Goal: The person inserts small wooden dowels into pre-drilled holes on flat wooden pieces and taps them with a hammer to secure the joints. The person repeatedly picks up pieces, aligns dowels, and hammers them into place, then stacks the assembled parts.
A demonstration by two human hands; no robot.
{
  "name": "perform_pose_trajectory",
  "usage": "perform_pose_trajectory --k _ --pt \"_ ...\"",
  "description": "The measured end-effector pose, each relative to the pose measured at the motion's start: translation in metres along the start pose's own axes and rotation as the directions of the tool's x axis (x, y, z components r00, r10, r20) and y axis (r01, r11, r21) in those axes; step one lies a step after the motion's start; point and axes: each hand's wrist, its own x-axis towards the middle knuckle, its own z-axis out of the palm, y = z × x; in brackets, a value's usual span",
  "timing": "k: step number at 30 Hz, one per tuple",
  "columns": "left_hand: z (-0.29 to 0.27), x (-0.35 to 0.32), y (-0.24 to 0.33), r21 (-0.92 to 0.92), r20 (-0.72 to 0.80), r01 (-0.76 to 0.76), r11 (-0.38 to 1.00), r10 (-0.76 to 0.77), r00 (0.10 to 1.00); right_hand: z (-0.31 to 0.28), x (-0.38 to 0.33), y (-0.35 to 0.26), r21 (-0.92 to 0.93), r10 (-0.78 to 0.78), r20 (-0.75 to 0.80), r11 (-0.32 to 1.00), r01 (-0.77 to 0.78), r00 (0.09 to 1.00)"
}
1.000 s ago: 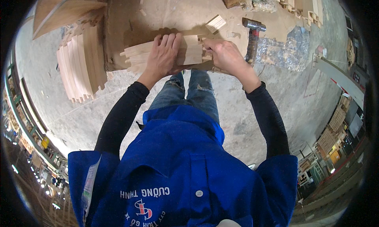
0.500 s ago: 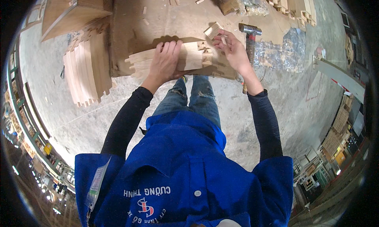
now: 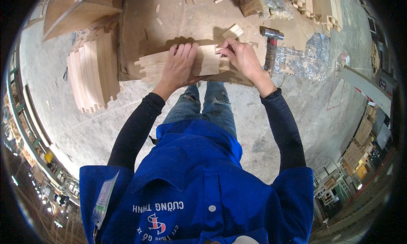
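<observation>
Pressing down with spread fingers, the left hand (image 3: 180, 65) lies flat and open on top of the bundle of pale, short wooden slats (image 3: 182, 62) that rests on the brown cardboard sheet (image 3: 140, 36) spread over the grey concrete floor (image 3: 296, 112), just in front of the knees in blue jeans (image 3: 207, 104). The right hand (image 3: 242, 57) is curled at the right end of the same bundle, its fingertips pinching the ends of the slats; whether it grips one single piece or several I cannot tell, because the fingers cover that end. The slats look stiff, dry and light each by itself, with smooth sanded faces, so I judge that they slide easily over one another and the bundle may fan out if only one side is held. A safer hold is probably across the whole width, one palm on top and the other hand squeezing the ends square. The edges may give splinters. A small loose block of light wood (image 3: 232, 30) lies just beyond the right hand, and a hammer with steel head and dark handle (image 3: 270, 42) stands near it on the right. A larger stack of long pale wooden boards (image 3: 93, 74) lies well apart on the left
</observation>
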Motion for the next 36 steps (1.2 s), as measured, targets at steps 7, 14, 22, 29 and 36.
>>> perform_pose_trajectory --k 7,14,22,29,36 --pt "-0.001 0.000 0.003 0.007 0.123 0.058 0.998 -0.058 0.991 0.001 0.009 -0.015 -0.347 -0.260 0.047 0.901 0.260 0.965" --pt "0.003 0.000 0.003 0.037 0.127 0.032 0.999 -0.036 0.991 0.009 0.011 -0.019 -0.449 -0.255 0.117 0.849 0.280 0.960" --pt "0.005 0.004 0.000 0.071 0.079 0.022 0.997 -0.028 0.996 -0.009 0.003 -0.015 -0.283 -0.035 -0.013 0.959 0.030 0.999" --pt "0.004 0.006 0.018 0.033 0.045 0.107 0.994 -0.109 0.993 -0.024 -0.057 0.091 -0.116 0.345 -0.663 0.830 -0.546 0.665" --pt "0.005 0.002 0.025 0.108 0.026 0.110 0.988 -0.114 0.993 0.004 -0.062 0.125 -0.140 0.350 -0.706 0.783 -0.606 0.616"
